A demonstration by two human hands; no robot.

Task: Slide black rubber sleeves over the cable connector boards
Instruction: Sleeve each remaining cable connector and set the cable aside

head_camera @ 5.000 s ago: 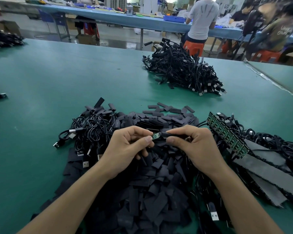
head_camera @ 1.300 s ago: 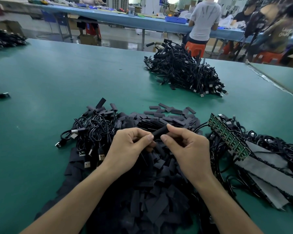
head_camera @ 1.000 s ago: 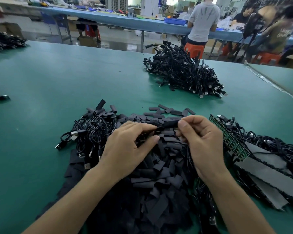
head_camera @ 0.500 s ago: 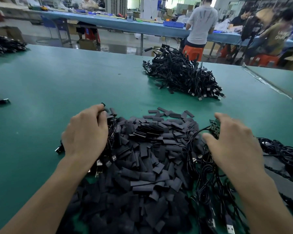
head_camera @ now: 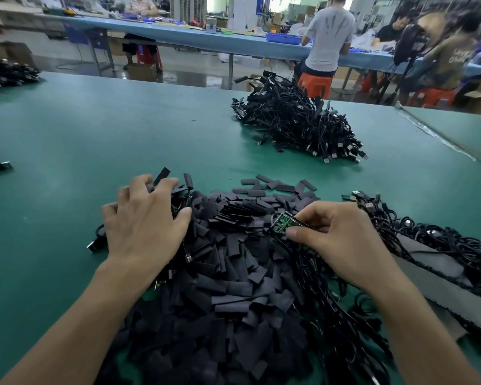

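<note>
Tabletop [head_camera: 122,140] of green matting spreads under everything. On it, at six o'clock before me, lies the heap of black rubber sleeves [head_camera: 233,273], and a pile of cables [head_camera: 297,126] sits well apart at one o'clock. My left hand [head_camera: 142,229] rests spread and slack on a tangle of leads [head_camera: 97,241] at the heap's nine o'clock edge, gripping nothing that I can see. My right hand [head_camera: 342,243], at the three o'clock edge, pinches the green connector board [head_camera: 279,224] between thumb and curled fingers. Its long axis runs from ten o'clock to four, the free end poking toward ten, just over the loose sleeves. I judge the left hand, the nearer one, should fetch a sleeve and line its mouth up on that slant.
</note>
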